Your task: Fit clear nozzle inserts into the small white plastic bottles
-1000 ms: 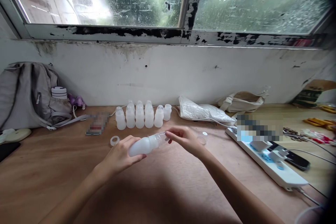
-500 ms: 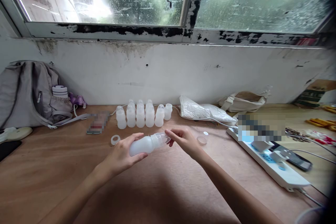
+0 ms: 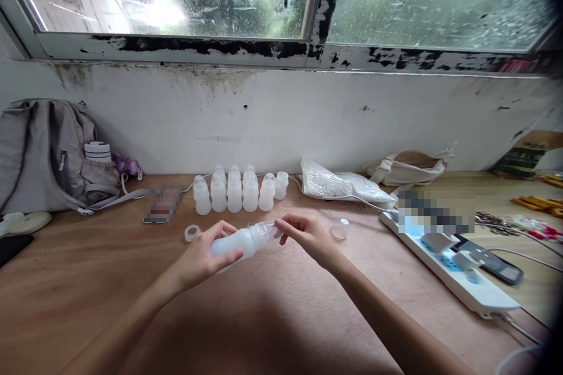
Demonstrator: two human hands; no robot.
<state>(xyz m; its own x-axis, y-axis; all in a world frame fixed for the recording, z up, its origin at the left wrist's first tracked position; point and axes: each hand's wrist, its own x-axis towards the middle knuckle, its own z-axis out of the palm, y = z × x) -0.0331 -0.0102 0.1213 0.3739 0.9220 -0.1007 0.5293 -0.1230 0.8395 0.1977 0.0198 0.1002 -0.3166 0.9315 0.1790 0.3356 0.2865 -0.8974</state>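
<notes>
My left hand [image 3: 203, 255] is wrapped round the body of a translucent white baby bottle [image 3: 241, 242], which lies tilted with its top towards the right. At its mouth sits a clear soft-looking nipple [image 3: 265, 232]. The fingertips of my right hand [image 3: 308, 237] pinch the nipple's tip, and the exact grip is partly hidden. Left of the bottle a white collar ring [image 3: 192, 233] lies flat on the table. On the right, beyond my right hand, a clear cap [image 3: 338, 234] rests beside a small white disc [image 3: 345, 222].
Several similar bottles [image 3: 234, 193] stand in rows near the wall, with an uncapped one [image 3: 281, 185] at their right end. A silvery plastic package [image 3: 325, 181], a power strip [image 3: 453, 266] with cables, a phone [image 3: 163, 205] and a grey backpack [image 3: 48, 152] lie around the wooden table [image 3: 281, 316].
The bottle's base has dropped slightly towards the lower left, with my left hand following. My right fingers still pinch the nipple end and have barely moved.
</notes>
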